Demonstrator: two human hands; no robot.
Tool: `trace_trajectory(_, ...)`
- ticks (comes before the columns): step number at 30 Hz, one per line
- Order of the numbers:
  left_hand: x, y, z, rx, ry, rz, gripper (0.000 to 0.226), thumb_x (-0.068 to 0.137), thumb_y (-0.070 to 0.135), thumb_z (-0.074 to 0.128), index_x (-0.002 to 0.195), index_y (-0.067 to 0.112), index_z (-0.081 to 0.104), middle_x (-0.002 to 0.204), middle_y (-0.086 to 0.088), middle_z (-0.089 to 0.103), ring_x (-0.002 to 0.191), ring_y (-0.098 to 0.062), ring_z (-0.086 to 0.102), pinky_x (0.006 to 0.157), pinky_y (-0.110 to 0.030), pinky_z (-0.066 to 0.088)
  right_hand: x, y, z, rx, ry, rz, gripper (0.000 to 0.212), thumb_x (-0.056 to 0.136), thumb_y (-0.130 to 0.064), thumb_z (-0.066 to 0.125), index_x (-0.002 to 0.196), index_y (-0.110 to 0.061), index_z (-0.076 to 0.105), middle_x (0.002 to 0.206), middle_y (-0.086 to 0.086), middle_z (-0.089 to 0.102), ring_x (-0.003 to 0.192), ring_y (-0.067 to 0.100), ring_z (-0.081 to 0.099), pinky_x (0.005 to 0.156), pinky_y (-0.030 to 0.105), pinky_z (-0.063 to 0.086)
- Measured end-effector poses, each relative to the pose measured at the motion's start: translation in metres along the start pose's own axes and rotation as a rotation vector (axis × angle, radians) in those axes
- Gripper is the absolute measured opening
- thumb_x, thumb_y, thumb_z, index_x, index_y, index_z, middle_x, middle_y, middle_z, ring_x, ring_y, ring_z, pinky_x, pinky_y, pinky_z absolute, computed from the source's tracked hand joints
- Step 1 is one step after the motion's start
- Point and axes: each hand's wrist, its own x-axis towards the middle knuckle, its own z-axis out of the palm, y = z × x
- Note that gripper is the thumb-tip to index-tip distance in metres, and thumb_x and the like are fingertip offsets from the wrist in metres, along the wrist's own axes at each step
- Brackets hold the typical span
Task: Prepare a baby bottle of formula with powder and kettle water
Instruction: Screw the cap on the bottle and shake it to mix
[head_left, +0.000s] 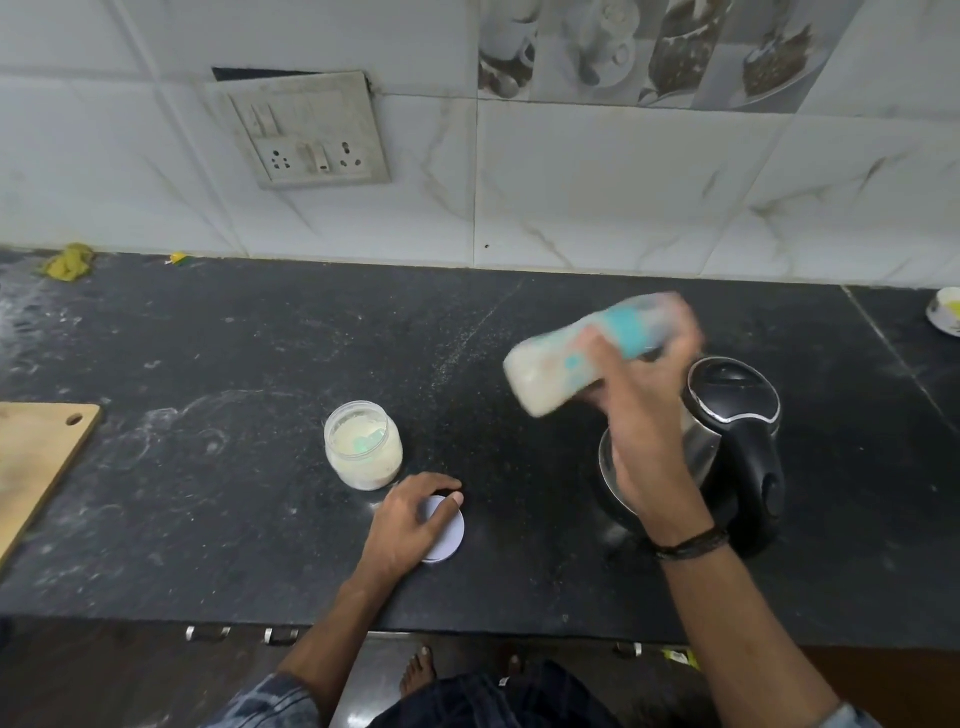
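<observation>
Bottle (582, 358), blurred and tipped sideways in right hand (641, 415) fingers wrapped around it, apparently for mixing; left hand (410, 525) fingers spread on lid (451, 535), jar (363, 446) open.

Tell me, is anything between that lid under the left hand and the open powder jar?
Nothing visible. The lid lies flat under the left hand, right beside the open jar, with only bare counter between them.
</observation>
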Motion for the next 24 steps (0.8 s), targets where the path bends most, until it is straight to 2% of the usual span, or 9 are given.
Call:
trace_trajectory(2, -0.001, 0.0, -0.001, 0.0, -0.003, 0.008, 0.02, 0.091, 0.044, 0.063, 0.105, 0.036, 0.075, 0.109, 0.031, 0.069, 0.11, 0.004, 0.061, 0.095, -0.015, 0.042, -0.004, 0.003, -0.002, -0.065, -0.109, 0.05, 0.072, 0.087, -0.006, 0.078, 0.142, -0.032, 0.039, 0.13, 0.015, 0.061, 0.1, 0.019, 0.072, 0.075, 0.039, 0.061)
trace_trajectory(5, -0.001, 0.002, -0.001, 0.008, -0.001, 0.008, 0.021, 0.091, 0.044, 0.062, 0.105, 0.034, 0.075, 0.107, 0.032, 0.068, 0.109, 0.007, 0.059, 0.094, -0.01, 0.038, -0.005, -0.001, -0.002, 0.142, 0.066, -0.036, 0.074, 0.092, -0.011, 0.074, 0.149, -0.026, 0.029, 0.13, 0.01, 0.059, 0.107, 0.019, 0.07, 0.08, 0.042, 0.061)
trace_trajectory(7, -0.001, 0.005, -0.001, 0.012, -0.002, 0.005, 0.023, 0.091, 0.044, 0.061, 0.106, 0.033, 0.076, 0.107, 0.033, 0.067, 0.109, 0.01, 0.058, 0.093, -0.007, 0.036, -0.002, -0.001, -0.004, 0.157, 0.114, -0.037, 0.073, 0.094, -0.012, 0.07, 0.15, -0.025, 0.025, 0.131, 0.008, 0.058, 0.111, 0.02, 0.069, 0.079, 0.04, 0.061)
trace_trajectory(11, 0.0, 0.003, -0.001, 0.009, -0.007, 0.007, 0.022, 0.091, 0.043, 0.062, 0.105, 0.033, 0.076, 0.107, 0.033, 0.067, 0.109, 0.008, 0.059, 0.094, -0.008, 0.036, -0.001, 0.0, -0.008, -0.073, -0.128, 0.083, 0.07, 0.089, -0.006, 0.074, 0.144, -0.031, 0.038, 0.127, 0.007, 0.063, 0.106, 0.022, 0.071, 0.076, 0.036, 0.062)
trace_trajectory(15, 0.0, 0.001, 0.0, 0.006, 0.0, -0.007, 0.023, 0.091, 0.046, 0.062, 0.106, 0.035, 0.075, 0.107, 0.034, 0.067, 0.11, 0.006, 0.06, 0.095, -0.013, 0.039, 0.003, -0.001, -0.006, 0.164, 0.137, 0.01, 0.068, 0.095, -0.014, 0.071, 0.148, -0.028, 0.03, 0.123, 0.003, 0.062, 0.108, 0.019, 0.07, 0.076, 0.036, 0.06)
trace_trajectory(16, 0.0, 0.002, 0.0, 0.004, -0.002, -0.006, 0.023, 0.091, 0.046, 0.062, 0.106, 0.035, 0.075, 0.107, 0.034, 0.067, 0.11, 0.006, 0.06, 0.096, -0.014, 0.04, 0.003, 0.001, -0.005, 0.124, 0.119, 0.025, 0.068, 0.094, -0.015, 0.072, 0.146, -0.029, 0.031, 0.125, 0.006, 0.063, 0.107, 0.019, 0.07, 0.076, 0.037, 0.06)
trace_trajectory(19, 0.0, 0.001, -0.001, -0.004, -0.001, 0.002, 0.023, 0.091, 0.045, 0.062, 0.106, 0.035, 0.075, 0.108, 0.036, 0.066, 0.11, 0.006, 0.06, 0.098, -0.018, 0.042, 0.0, 0.005, -0.004, -0.107, -0.16, 0.125, 0.07, 0.088, -0.008, 0.077, 0.141, -0.035, 0.04, 0.123, 0.009, 0.066, 0.104, 0.022, 0.072, 0.077, 0.038, 0.061)
trace_trajectory(20, 0.0, 0.002, -0.001, -0.008, -0.005, 0.002, 0.023, 0.091, 0.045, 0.062, 0.106, 0.035, 0.075, 0.108, 0.036, 0.066, 0.11, 0.006, 0.06, 0.098, -0.019, 0.042, -0.002, 0.005, -0.005, -0.099, -0.166, 0.111, 0.07, 0.087, -0.006, 0.077, 0.141, -0.034, 0.041, 0.123, 0.008, 0.065, 0.103, 0.021, 0.072, 0.079, 0.038, 0.061)
trace_trajectory(24, 0.0, 0.003, -0.001, -0.001, 0.005, 0.012, 0.028, 0.09, 0.05, 0.059, 0.106, 0.034, 0.075, 0.108, 0.031, 0.069, 0.109, 0.007, 0.06, 0.099, -0.024, 0.045, 0.0, 0.001, 0.003, 0.159, 0.126, -0.005, 0.067, 0.095, -0.011, 0.07, 0.148, -0.024, 0.03, 0.121, 0.002, 0.063, 0.109, 0.02, 0.07, 0.076, 0.039, 0.061)
